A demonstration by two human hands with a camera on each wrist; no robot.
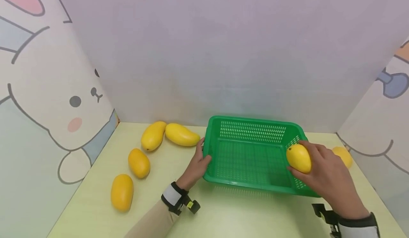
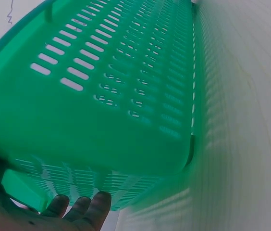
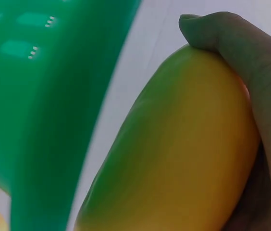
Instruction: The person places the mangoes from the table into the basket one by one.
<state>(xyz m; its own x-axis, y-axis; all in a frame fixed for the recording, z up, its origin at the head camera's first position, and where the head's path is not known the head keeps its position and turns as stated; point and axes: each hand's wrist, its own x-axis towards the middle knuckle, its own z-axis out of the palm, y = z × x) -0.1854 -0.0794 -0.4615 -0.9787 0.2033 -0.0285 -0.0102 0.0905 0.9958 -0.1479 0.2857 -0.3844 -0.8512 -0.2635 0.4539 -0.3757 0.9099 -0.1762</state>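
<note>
Near the back edge of the table (image 1: 230, 216), the left hand (image 1: 196, 167) grips a green rectangular plastic basket (image 1: 246, 160) — the right hand (image 1: 330, 176) clasps an oval yellow mango (image 1: 299, 158).

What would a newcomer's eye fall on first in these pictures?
The bright green slotted basket, right of center in the head view, its left end held by the left grip. Next, the yellow mango in the right grip, seen against the basket's right end. A large cartoon rabbit fills the far left, near four more mangoes on the tabletop.
</note>
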